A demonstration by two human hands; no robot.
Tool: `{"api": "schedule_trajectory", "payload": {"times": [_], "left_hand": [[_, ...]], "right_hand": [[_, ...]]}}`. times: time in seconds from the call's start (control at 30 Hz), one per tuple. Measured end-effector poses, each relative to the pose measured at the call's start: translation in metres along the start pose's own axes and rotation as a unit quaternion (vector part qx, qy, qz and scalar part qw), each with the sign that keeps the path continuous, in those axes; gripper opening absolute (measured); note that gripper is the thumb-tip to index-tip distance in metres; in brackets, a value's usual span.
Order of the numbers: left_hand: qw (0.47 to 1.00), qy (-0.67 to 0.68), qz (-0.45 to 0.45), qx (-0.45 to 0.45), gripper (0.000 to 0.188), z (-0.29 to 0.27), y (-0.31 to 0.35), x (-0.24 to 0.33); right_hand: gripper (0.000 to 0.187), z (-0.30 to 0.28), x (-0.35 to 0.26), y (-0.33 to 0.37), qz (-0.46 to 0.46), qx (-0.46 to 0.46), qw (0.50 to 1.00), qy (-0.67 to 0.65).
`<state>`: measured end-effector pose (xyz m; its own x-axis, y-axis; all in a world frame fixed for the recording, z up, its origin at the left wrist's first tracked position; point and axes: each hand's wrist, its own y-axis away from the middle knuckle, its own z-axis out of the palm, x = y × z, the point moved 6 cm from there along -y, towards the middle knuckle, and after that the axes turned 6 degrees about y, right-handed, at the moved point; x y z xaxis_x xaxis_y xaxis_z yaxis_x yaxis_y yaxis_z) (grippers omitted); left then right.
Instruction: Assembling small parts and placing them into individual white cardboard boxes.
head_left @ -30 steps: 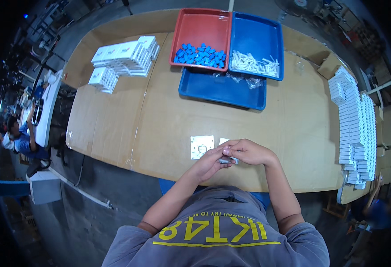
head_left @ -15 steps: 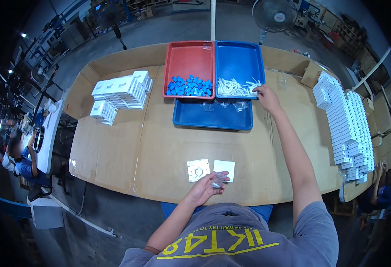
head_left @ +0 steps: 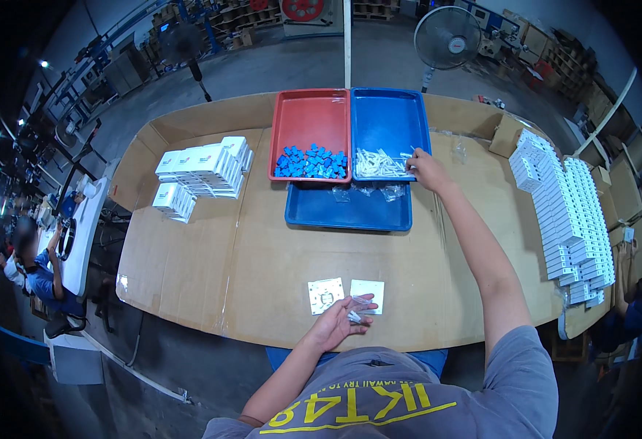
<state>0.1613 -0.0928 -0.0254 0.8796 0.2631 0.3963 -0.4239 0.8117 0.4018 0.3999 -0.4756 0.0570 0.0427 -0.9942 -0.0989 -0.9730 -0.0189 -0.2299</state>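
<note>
My left hand point(head_left: 335, 324) is palm up near the table's front edge, its fingers curled around a small clear plastic bag point(head_left: 357, 310) with something white in it. Beneath the fingertips and just beyond lie two square white plates point(head_left: 367, 292), the left one point(head_left: 325, 295) marked with cut-outs. My right hand point(head_left: 429, 173) reaches over the near right corner of the blue tray point(head_left: 388, 123), fingers pinched among slim white pieces point(head_left: 379, 164). What the pinch holds, if anything, is too small to make out.
A red tray point(head_left: 311, 121) holds small blue parts point(head_left: 311, 162); another blue tray point(head_left: 349, 214) sits in front. White boxes are stacked at left point(head_left: 202, 167) and right point(head_left: 573, 212). Cardboard walls edge the table point(head_left: 189, 267). People work at both sides; a fan point(head_left: 447, 40) stands beyond.
The view has tilted, so the table sits lower in the picture. My right hand stays at the white pieces, moved slightly inward over the tray. My left hand keeps the bag.
</note>
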Motion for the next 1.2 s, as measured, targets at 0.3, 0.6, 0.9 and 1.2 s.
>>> {"api": "schedule_trajectory", "payload": {"times": [0.3, 0.6, 0.9, 1.2], "left_hand": [[1.0, -0.018, 0.014, 0.004, 0.05, -0.015, -0.007, -0.007], [1.0, 0.01, -0.001, 0.004, 0.053, -0.017, -0.01, -0.013], [0.996, 0.071, 0.043, 0.022, 0.051, -0.019, -0.026, 0.002], [0.999, 0.014, 0.019, 0.03, 0.05, -0.007, -0.029, 0.002]], "right_hand": [[0.011, -0.028, 0.009, 0.014, 0.199, 0.221, 0.622, -0.725], [0.017, -0.066, -0.054, 0.092, 0.173, 0.239, 0.556, -0.777], [0.016, 0.044, -0.16, 0.241, 0.367, 0.044, 0.625, -0.688], [0.012, 0.026, -0.17, 0.234, 0.248, -0.085, 0.742, -0.617]]}}
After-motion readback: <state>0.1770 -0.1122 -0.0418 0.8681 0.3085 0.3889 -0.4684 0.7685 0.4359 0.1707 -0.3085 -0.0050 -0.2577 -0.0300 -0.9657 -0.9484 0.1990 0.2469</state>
